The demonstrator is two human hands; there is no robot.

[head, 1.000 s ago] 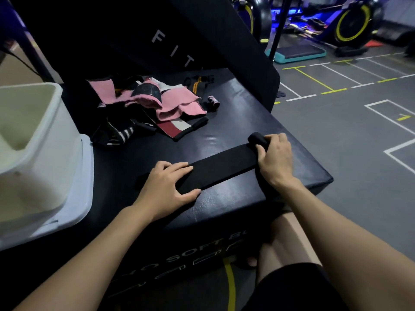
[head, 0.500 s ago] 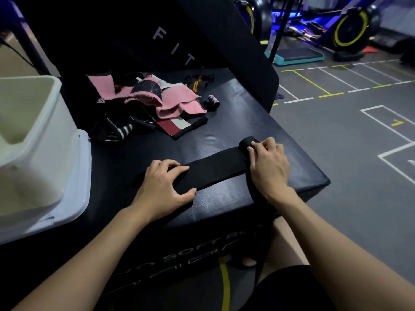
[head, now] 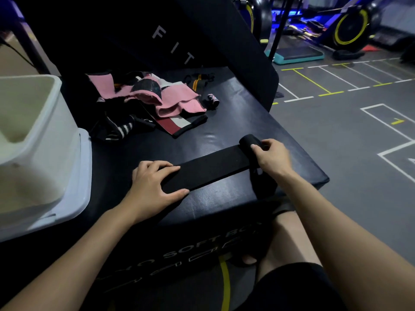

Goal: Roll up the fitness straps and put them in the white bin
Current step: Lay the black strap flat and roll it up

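Note:
A flat black fitness strap lies across the front of the black soft box. My left hand rests flat on the strap's left end and presses it down. My right hand grips the rolled right end of the same strap, fingers curled over the roll. A loose part of the strap hangs over the box's front edge under my right wrist. The white bin stands at the left edge, its inside hidden from here.
A heap of pink, black and striped straps lies at the back of the box, with a small rolled strap beside it. A black padded panel rises behind. Grey gym floor with painted lines lies to the right.
My right hand has rolled the strap's end a little to the left, so the flat part is shorter. The left hand has stayed pressed on the other end.

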